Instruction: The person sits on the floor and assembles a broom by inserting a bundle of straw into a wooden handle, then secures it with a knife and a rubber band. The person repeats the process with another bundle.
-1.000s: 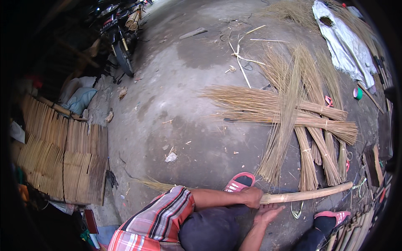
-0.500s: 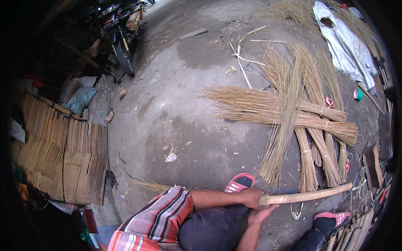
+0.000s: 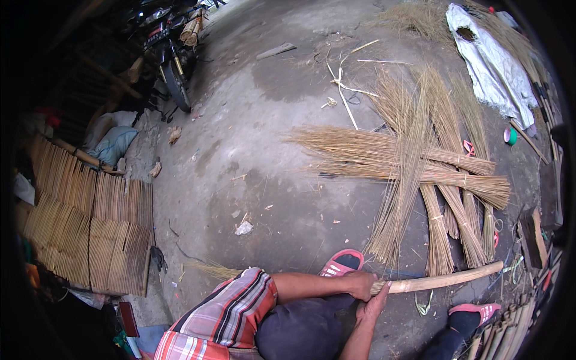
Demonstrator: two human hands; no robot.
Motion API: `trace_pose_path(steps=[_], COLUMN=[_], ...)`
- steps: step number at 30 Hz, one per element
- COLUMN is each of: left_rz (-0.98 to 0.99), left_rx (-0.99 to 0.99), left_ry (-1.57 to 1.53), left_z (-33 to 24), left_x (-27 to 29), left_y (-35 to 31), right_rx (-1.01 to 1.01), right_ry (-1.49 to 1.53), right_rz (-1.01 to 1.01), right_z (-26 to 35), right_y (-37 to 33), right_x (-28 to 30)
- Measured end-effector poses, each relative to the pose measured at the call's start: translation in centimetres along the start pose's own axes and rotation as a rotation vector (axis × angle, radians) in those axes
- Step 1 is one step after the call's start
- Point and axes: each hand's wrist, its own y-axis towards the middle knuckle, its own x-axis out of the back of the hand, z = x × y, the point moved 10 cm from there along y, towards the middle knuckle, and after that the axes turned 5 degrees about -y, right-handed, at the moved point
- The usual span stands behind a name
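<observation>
Left hand (image 3: 360,285): grip closed round thin sticks (image 3: 377,288) at the left end of a pale pole (image 3: 444,281). Right hand (image 3: 373,306): just beside it, thumb up against the same end; how far this grip closes, cannot tell. Pole: slightly bowed, low over the floor (image 3: 270,198), running rightward from the hands. Spray of bristles (image 3: 210,268): left of the bent knee, its near end hidden. Sandals, pink, worn: one (image 3: 333,269) beside the left hand, one (image 3: 478,309) below the pole's far end. Straw bundles (image 3: 360,140), several tied: crossed in a heap beyond the pole. Tape roll, green (image 3: 510,136): right of the heap. Sack, white (image 3: 495,78): far right. Slats (image 3: 120,252), in rows: far left. Motorcycle (image 3: 173,78): upper left.
</observation>
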Motion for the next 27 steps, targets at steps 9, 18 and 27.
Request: trace_pose_path(steps=[9, 18, 27], left_rz=[0.075, 0.084, 0.053], left_rx=[0.077, 0.048, -0.059], left_ry=[0.048, 0.070, 0.062], left_z=[1.0, 0.2, 0.5], left_x=[-0.9, -0.1, -0.5], left_y=[0.5, 0.1, 0.5], right_rx=[0.020, 0.997, 1.033], right_ry=[-0.333, -2.008, -2.230], right_rz=[-0.175, 0.390, 0.649], right_z=[2.1, 11.5, 7.1], right_y=[0.7, -7.8, -2.3], right_x=[2.0, -8.6, -9.4])
